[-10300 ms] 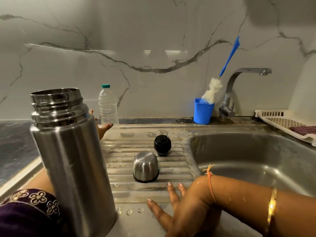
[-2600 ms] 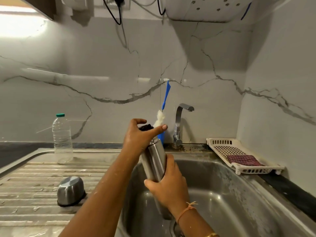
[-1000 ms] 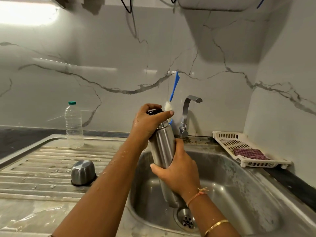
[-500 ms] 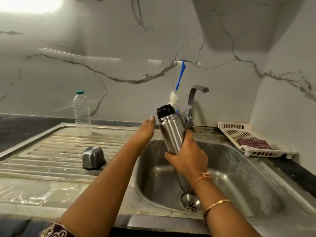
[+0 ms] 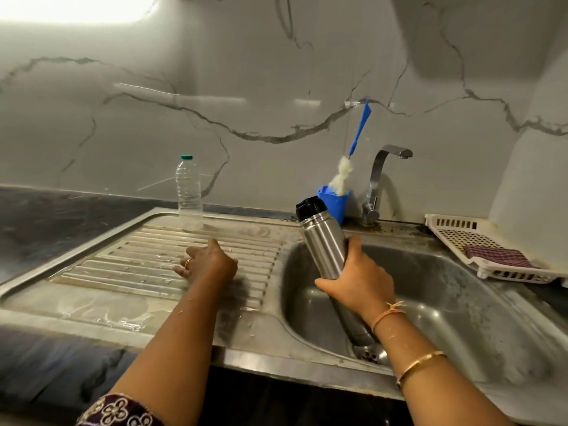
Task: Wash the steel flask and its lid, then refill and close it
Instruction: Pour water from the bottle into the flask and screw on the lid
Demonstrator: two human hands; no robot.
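Flask (image 5: 322, 241) gripped in sink (image 5: 461, 302), bottle (image 5: 188, 192), brush (image 5: 341, 176) behind — left hand (image 5: 209, 265) perhaps cupped

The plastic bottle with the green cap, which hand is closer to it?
Left. The left hand is over the draining board, in front of the plastic bottle. The right hand is farther away, over the sink, holding the steel flask.

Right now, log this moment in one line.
right hand: grips flask over sink | stopper: on | left hand: at drainboard
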